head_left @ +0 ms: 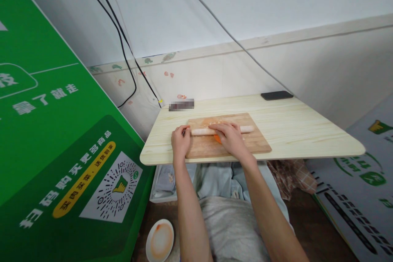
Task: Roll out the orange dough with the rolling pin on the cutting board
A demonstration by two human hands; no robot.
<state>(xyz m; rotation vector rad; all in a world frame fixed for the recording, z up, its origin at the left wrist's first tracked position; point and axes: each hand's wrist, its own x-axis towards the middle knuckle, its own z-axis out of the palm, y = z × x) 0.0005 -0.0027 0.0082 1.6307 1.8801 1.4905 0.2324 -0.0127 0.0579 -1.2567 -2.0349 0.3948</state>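
A pale wooden rolling pin (247, 129) lies crosswise over a wooden cutting board (258, 145). At the pin's left end is my left hand (181, 142), its fingers curled in and closed around that end as far as I can see. My right hand (229, 136) is laid over the middle of the pin, with the fingers bent across it. Under the pin and partly hidden by my right hand is a flat orange piece (217, 138), perhaps dough. Orange smears and pale crumbs (213, 123) mark the board behind the pin.
The board rests on a light wood-patterned table (307, 131) against a wall. A black phone (276, 95) lies at the back right and a blurred-out object (181, 105) at the back left. Below left is a stained white plate (160, 240). Green panel (92, 131) stands left; cables hang behind.
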